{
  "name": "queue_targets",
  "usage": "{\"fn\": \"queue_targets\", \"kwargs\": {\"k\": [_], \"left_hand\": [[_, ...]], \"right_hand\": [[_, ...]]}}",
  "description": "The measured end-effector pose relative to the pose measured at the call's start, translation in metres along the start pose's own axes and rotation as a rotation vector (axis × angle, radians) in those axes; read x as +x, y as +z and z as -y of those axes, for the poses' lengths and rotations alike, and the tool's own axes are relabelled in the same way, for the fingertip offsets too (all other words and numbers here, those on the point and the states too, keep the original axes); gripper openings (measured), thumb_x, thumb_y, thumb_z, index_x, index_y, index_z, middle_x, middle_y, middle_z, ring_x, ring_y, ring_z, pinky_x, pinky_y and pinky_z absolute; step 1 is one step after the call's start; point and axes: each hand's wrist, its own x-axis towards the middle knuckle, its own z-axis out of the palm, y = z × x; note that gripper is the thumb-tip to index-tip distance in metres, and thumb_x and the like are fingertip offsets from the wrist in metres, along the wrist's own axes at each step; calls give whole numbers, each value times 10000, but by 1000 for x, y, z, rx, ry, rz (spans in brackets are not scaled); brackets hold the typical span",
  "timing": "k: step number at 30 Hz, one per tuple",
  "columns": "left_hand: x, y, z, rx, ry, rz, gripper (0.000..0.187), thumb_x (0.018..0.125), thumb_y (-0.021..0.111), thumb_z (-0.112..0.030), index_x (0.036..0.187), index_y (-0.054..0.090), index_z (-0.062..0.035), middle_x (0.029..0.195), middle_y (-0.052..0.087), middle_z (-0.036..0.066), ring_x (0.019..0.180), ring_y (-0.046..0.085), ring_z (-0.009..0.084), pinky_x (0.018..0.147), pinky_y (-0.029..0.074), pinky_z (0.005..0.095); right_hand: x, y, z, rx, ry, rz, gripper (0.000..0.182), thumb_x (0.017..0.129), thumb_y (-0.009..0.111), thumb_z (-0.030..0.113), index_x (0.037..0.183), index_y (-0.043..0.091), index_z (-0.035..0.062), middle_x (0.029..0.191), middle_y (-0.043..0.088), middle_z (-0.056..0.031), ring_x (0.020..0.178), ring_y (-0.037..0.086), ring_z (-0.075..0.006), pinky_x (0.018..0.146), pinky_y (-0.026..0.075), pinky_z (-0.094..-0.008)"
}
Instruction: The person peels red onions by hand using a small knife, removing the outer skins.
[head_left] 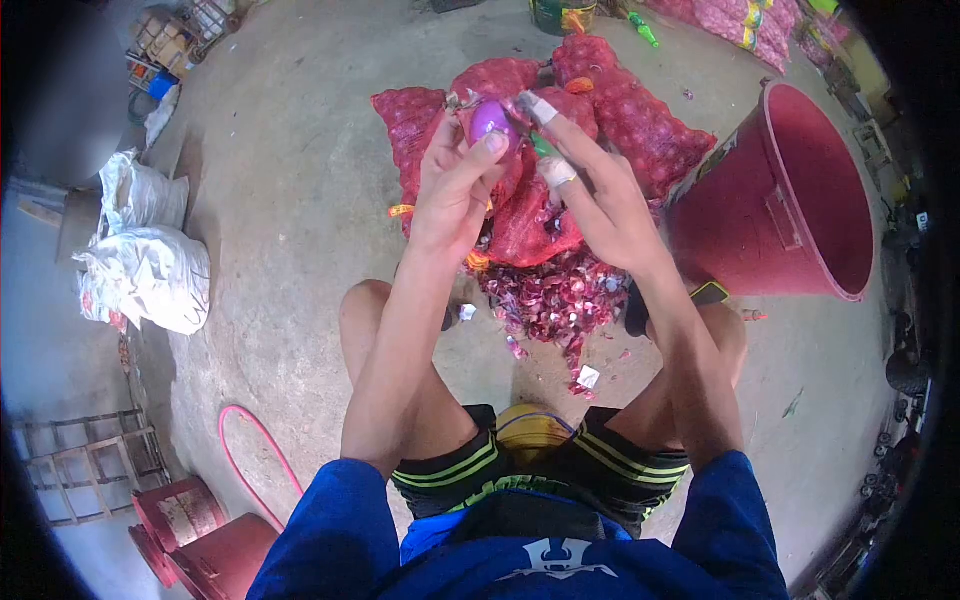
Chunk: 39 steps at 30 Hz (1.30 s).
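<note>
A shiny purple onion (490, 119) is held up in my left hand (456, 180), the thumb pressed on its near side. My right hand (606, 190) is just right of the onion, its fingers bent, with white wraps on two fingertips. Something green (543, 146) shows between its fingers; most of it is hidden. Beneath both hands lie red mesh sacks (640, 115) full of onions. A heap of loose onion skins (555, 300) covers the floor between my feet.
To the right, a large red bin (720, 210) leans with its mouth outward. White sacks (150, 265) stand at the left. A pink hose (262, 440) and red containers (225, 560) are at lower left. More mesh sacks (730, 20) and a green bottle (644, 30) lie farther back.
</note>
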Motion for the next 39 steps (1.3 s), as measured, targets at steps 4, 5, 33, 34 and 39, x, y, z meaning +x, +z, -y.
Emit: {"fn": "queue_targets", "kwargs": {"k": [4, 5, 33, 34, 39], "left_hand": [[-4, 3, 12, -73, -38, -10, 516, 1063, 708, -217, 1526, 505, -114, 1407, 659, 26, 1290, 656, 169, 1131, 539, 397], [-4, 5, 12, -117, -58, -24, 474, 1052, 724, -207, 1476, 531, -117, 1372, 677, 23, 1255, 672, 158, 1108, 550, 380], [-2, 8, 10, -373, -231, -110, 474, 1052, 716, -400, 1425, 613, -128, 1412, 622, 49, 1274, 612, 244, 1107, 491, 380], [-3, 10, 11, -375, -233, -109, 474, 1052, 716, -400, 1425, 613, -128, 1412, 622, 49, 1274, 612, 244, 1107, 491, 380], [-2, 7, 16, -393, -260, -31, 447, 1044, 725, -380, 1412, 620, -149, 1343, 666, 38, 1218, 630, 229, 1107, 491, 397]], "right_hand": [[2, 5, -8, -122, -130, -64, 501, 1024, 604, 48, 1525, 594, 42, 1378, 708, -235, 1210, 723, -413, 999, 575, -418], [3, 5, -9, -124, -131, -65, 501, 1024, 604, 48, 1525, 594, 42, 1378, 708, -235, 1210, 723, -413, 999, 575, -418], [3, 1, -3, -66, 7, -64, 581, 1059, 624, 153, 1613, 473, 64, 1384, 687, -270, 1261, 672, -464, 1028, 552, -462], [4, 0, -3, -69, 9, -65, 581, 1059, 624, 153, 1613, 473, 64, 1384, 687, -270, 1261, 672, -464, 1028, 552, -462], [5, -2, -13, -309, -105, -107, 575, 1031, 649, 121, 1593, 529, 116, 1141, 756, -268, 968, 742, -461, 810, 592, -475]]}}
